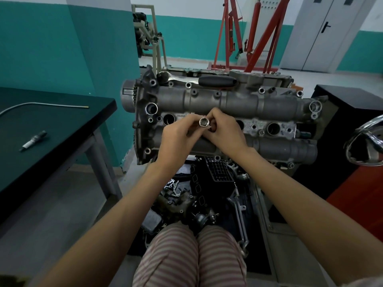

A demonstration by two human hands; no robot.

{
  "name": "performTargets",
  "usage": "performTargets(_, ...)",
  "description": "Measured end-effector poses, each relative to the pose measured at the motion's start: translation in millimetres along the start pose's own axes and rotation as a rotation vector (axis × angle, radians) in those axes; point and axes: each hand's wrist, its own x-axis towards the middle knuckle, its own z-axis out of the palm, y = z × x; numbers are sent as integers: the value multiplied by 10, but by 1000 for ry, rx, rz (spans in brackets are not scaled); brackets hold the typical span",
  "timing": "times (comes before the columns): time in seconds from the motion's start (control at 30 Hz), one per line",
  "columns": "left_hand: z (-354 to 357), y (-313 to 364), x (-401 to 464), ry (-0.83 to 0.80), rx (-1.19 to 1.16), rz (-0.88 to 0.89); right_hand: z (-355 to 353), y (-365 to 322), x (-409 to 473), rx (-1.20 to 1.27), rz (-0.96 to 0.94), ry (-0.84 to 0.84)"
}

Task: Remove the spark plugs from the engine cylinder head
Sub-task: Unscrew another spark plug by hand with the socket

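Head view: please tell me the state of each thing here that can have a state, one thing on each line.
socket: held by both hands above the cylinder head, open end facing the camera
left hand: grips the socket
right hand: pinches the socket
cylinder head: three plug wells visible and open
spark plug: out, lying on the black table
ratchet wrench: resting unused on the engine

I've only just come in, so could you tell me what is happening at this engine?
A person holds a socket in both hands, left hand and right hand, above the cylinder head. A ratchet wrench lies on the head's far edge. One spark plug already lies on the black table.
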Motion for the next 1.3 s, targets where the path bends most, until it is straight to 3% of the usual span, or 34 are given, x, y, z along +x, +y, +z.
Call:
performTargets(0.17,63,81,125,23,172,-23,10,9,-1,-6,25,14)
performTargets(0.37,28,84,2,-169,-16,41,-12,-5,-28,-7,-104,-20)
performTargets(0.53,29,71,15,-46,-55,2,-6,-19,-18,-69,-130,-15)
performTargets(0.8,-41,95,75,80,32,-32,9,-3,13,60,-8,-5)
performTargets(1.0,21,169,-24,156,76,136,10,-2,1,83,7,-16)
performTargets(1.1,55,141,-46,159,92,206,15,9,4,84,-9,-8)
performTargets(1.3,83,68,1,33,85,59,21,14,3,84,10,-6)
